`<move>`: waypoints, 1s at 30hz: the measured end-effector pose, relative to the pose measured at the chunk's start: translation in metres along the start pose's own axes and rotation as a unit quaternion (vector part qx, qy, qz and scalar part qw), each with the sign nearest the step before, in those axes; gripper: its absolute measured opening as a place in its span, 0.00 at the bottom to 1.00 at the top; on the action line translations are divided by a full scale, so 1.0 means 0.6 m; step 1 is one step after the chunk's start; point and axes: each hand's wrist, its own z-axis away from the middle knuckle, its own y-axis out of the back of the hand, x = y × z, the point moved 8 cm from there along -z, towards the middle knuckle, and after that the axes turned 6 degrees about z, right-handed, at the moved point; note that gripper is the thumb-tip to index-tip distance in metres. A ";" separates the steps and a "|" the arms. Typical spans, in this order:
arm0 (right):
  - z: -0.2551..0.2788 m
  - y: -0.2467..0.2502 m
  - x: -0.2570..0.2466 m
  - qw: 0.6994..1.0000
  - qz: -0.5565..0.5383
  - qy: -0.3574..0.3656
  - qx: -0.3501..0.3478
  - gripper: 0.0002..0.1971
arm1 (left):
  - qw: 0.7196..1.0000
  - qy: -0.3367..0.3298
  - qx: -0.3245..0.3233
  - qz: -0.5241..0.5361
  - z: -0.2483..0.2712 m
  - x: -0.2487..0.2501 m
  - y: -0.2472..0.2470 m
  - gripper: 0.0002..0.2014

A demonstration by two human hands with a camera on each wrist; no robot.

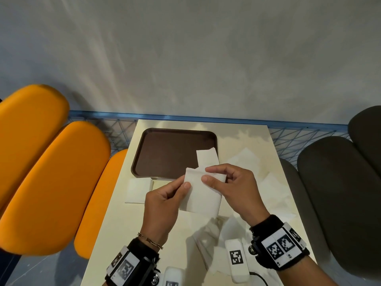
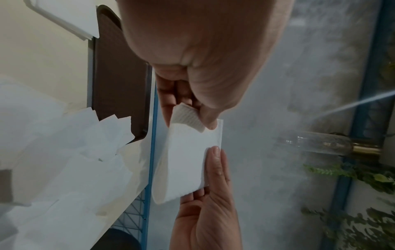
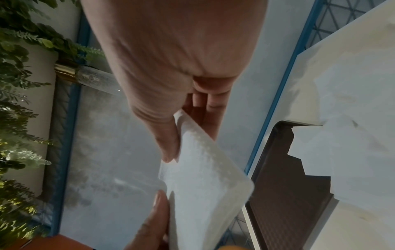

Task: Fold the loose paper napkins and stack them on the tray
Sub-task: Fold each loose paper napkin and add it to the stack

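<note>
A white paper napkin [image 1: 203, 195] is held up over the table between both hands, just in front of the brown tray [image 1: 169, 153]. My left hand [image 1: 185, 182] pinches its left top corner between thumb and fingers. My right hand [image 1: 206, 174] pinches its upper right edge. In the left wrist view the napkin [image 2: 190, 160] hangs between the left hand [image 2: 192, 118] above and the right hand [image 2: 215, 160] below. In the right wrist view the napkin [image 3: 203, 186] bends as layers under the right hand [image 3: 177, 135]. A folded napkin [image 1: 207, 156] lies across the tray's near right corner.
Another folded napkin [image 1: 139, 189] lies on the table left of the tray's front edge. Loose napkins [image 1: 272, 188] spread over the right side and the near part of the table. Orange chairs [image 1: 51, 182] stand left, dark chairs [image 1: 340, 203] right. A white marker box [image 1: 237, 259] sits near the front edge.
</note>
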 end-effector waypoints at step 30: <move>0.005 -0.037 0.059 0.983 -0.076 -0.106 -0.129 0.24 | 0.997 0.048 0.054 -0.026 0.000 -0.060 0.048 0.07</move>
